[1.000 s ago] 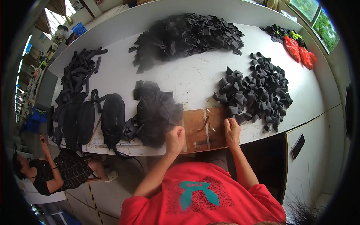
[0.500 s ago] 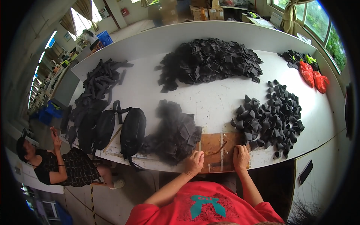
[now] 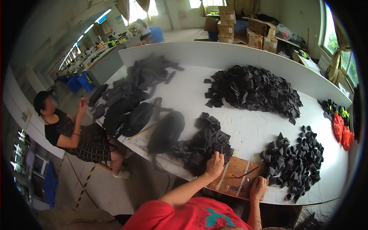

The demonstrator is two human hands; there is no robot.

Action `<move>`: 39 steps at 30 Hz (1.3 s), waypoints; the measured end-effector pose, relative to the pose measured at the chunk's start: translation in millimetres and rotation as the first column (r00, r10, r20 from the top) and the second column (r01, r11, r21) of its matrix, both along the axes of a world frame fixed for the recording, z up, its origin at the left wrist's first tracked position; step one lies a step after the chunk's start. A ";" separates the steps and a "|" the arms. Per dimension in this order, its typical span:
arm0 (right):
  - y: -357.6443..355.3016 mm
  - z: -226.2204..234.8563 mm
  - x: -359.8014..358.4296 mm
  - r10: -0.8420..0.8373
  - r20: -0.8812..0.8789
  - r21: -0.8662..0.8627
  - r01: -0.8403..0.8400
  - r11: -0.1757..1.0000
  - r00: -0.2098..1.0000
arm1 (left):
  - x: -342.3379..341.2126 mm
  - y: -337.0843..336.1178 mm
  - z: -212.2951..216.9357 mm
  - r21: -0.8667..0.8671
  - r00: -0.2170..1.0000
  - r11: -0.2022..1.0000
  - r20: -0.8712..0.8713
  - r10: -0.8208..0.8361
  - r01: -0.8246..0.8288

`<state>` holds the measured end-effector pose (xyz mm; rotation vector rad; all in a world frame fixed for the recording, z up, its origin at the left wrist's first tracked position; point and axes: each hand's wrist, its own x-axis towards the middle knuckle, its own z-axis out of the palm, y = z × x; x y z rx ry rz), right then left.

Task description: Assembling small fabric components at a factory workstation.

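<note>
My left hand is at the near right edge of a small heap of flat black fabric pieces. Its fingers are pinched together, and whatever they hold is hidden against the black heap. My right hand rests with curled fingers by the right end of a brown board at the table's front edge; anything inside it is too small to make out. A thin brown strip lies slanted across the board. Right of that hand spreads a pile of folded black fabric loops.
A large heap of black pieces covers the far middle of the white table. Black bags and strips lie left. Red plastic bags sit far right. A seated person is beyond the table's left end.
The view has swung left, so the table appears farther right and lower. My left hand has gone from the board's left edge to the near heap. My right hand stays by the board's right end.
</note>
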<state>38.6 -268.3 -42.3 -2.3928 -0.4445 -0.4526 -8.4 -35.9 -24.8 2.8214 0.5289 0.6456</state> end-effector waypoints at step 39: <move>-7.4 -16.4 7.1 0.083 0.015 -0.001 -0.083 0.997 0.996 | -31.4 -34.8 7.9 -0.549 0.925 0.765 0.343 -0.161 0.337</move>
